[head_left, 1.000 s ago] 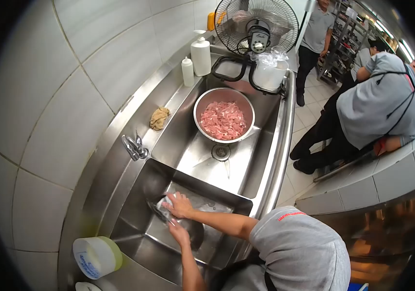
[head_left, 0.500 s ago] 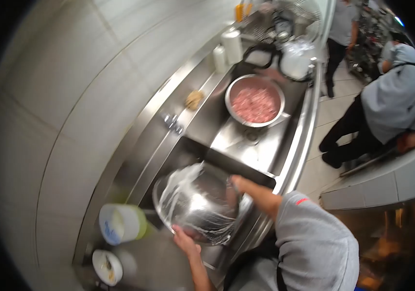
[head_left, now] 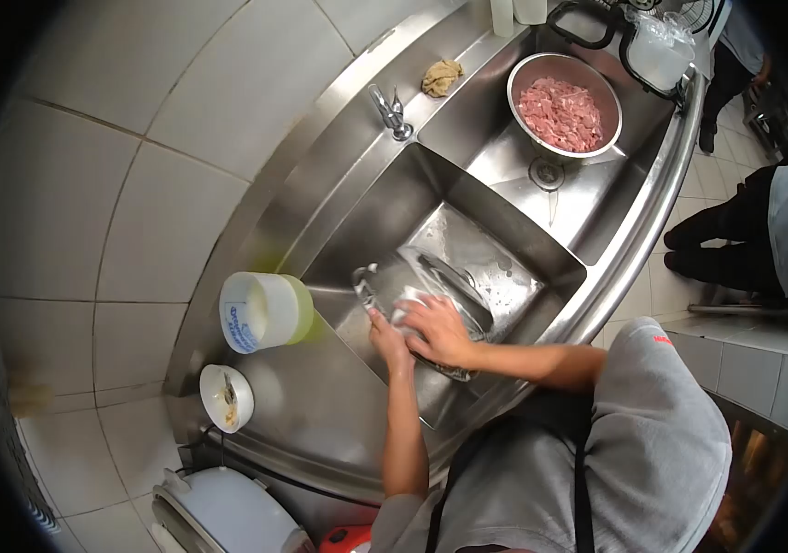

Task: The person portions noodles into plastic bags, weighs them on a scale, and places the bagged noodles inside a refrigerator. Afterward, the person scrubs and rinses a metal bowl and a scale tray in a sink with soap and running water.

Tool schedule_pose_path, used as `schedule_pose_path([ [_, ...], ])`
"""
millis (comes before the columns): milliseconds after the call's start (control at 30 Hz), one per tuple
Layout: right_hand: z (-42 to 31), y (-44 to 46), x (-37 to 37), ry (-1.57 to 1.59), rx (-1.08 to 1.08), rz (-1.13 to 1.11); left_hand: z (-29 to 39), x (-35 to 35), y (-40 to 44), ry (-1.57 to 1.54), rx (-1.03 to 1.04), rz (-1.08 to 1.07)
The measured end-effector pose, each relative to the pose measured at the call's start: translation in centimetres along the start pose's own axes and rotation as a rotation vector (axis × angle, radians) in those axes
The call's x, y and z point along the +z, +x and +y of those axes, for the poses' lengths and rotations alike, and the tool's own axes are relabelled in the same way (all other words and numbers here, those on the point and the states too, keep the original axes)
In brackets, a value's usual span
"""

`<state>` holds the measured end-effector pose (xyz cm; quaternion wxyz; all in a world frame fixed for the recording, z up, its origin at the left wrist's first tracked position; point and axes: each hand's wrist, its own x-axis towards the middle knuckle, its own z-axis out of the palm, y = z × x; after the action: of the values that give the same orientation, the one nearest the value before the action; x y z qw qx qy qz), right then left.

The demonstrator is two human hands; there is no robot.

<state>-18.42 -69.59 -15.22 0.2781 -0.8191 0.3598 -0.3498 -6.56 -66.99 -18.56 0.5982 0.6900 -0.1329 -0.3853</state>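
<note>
A soapy metal bowl (head_left: 438, 276) is tipped steeply on its side over the near sink basin (head_left: 513, 267). White suds streak its rim and surface. My left hand (head_left: 388, 343) grips the rim at the left, thumb pointing up along it. Against the bowl lies my right hand (head_left: 440, 332), fingers bent over something white; whether that is foam or a scrubber, I cannot tell. In the farther basin stands a metal bowl of raw sliced meat (head_left: 560, 115).
Left of the basin, a white tub with blue print (head_left: 251, 313) and a small white bowl (head_left: 227, 398) stand on the steel drainboard (head_left: 320, 405). A faucet (head_left: 392, 115) and a tan scrubber (head_left: 442, 78) sit along the back ledge. Another person (head_left: 735, 221) is at the right.
The soapy bowl has turned from facing me to a steep tilt. My right hand has left its far rim and come down near my left hand. The view has shifted.
</note>
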Motion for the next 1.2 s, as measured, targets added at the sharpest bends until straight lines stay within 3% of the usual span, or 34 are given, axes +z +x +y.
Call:
schedule_pose_path([
  [67, -0.6, -1.7, -1.6, 0.024, -0.001, 0.018, 1.0, -0.6, -0.8, -0.034, -0.027, -0.026],
  [133, 1.5, 1.5, -2.4, 0.05, -0.063, 0.141, 3.0, -0.7, -2.4, -0.075, 0.032, -0.016],
  [167, 3.5, 3.6, -1.8, 0.114, 0.01, 0.19, 4.2, -0.7, -3.3, -0.104, 0.027, -0.027],
  [200, 5.2, 6.3, -2.0, 0.524, 0.295, 0.12, 5.5, -1.1, -4.0, -0.134, 0.019, -0.037],
  [233, 8.6, 7.7, -0.7, 0.598, 0.508, -0.024, 6.1, -1.4, -4.2, -0.169, 0.015, -0.05],
  [267, 11.9, 7.0, 0.9, 0.348, 0.4, 0.012, 5.9, -2.4, -3.9, -0.163, -0.006, -0.039],
  [333, 17.1, 2.1, 2.7, 0.363, 0.413, -0.006, 4.7, -3.1, -3.1, -0.092, 0.022, 0.084],
  [400, 14.8, -2.3, 1.0, 0.756, 0.955, -0.146, 3.9, -2.9, -3.1, -0.079, 0.022, 0.16],
  [433, 13.8, -3.5, 2.0, 0.615, 0.885, -0.065, 3.6, -2.1, -3.0, -0.101, 0.015, 0.17],
  [467, 9.7, -2.1, 0.1, 0.315, 0.845, -0.127, 3.1, -1.4, -3.1, -0.119, -0.002, 0.184],
  [533, 4.9, -1.1, 0.8, 0.07, 0.454, 0.093, 1.1, -1.7, -2.2, -0.067, -0.006, 0.29],
  [600, 0.4, -0.3, -0.4, -0.038, 0.294, -0.013, 0.9, -1.2, -1.6, -0.102, 0.014, 0.332],
  [633, -0.4, -0.9, -1.1, -0.062, 0.105, 0.05, 1.5, -0.9, -1.9, -0.162, 0.028, 0.319],
  [700, 0.9, -2.4, -2.1, 0.019, -0.046, -0.059, 2.3, -0.5, -2.6, -0.261, 0.021, 0.28],
  [800, 4.8, -1.6, -2.4, 0.168, 0.228, 0.14, 3.1, -1.0, -3.6, -0.342, 0.024, 0.225],
  [833, 6.6, -0.3, -1.6, 0.221, 0.38, 0.141, 3.3, -1.1, -4.0, -0.217, 0.038, 0.194],
  [867, 7.6, 1.4, -0.8, 0.246, 0.381, 0.103, 3.7, -1.3, -4.2, -0.092, 0.056, 0.163],
  [933, 8.0, 5.5, 1.2, 0.304, 0.372, 0.035, 3.6, -2.1, -3.9, 0.295, 0.11, 0.137],
  [1033, 4.8, 8.6, 1.2, 0.164, 0.263, 0.025, 3.1, -2.2, -3.1, 0.423, 0.133, 0.096],
  [1100, 1.8, 8.1, 1.0, -0.087, 0.09, -0.005, 2.2, -1.3, -2.2, 0.342, 0.248, 0.082],
  [1133, 1.1, 7.2, 1.4, -0.055, 0.016, 0.011, 1.7, -0.9, -1.8, 0.298, 0.298, 0.088],
  [1200, 0.3, 3.9, 1.7, -0.102, -0.054, -0.018, 1.6, -0.8, -1.2, 0.262, 0.234, 0.07],
])
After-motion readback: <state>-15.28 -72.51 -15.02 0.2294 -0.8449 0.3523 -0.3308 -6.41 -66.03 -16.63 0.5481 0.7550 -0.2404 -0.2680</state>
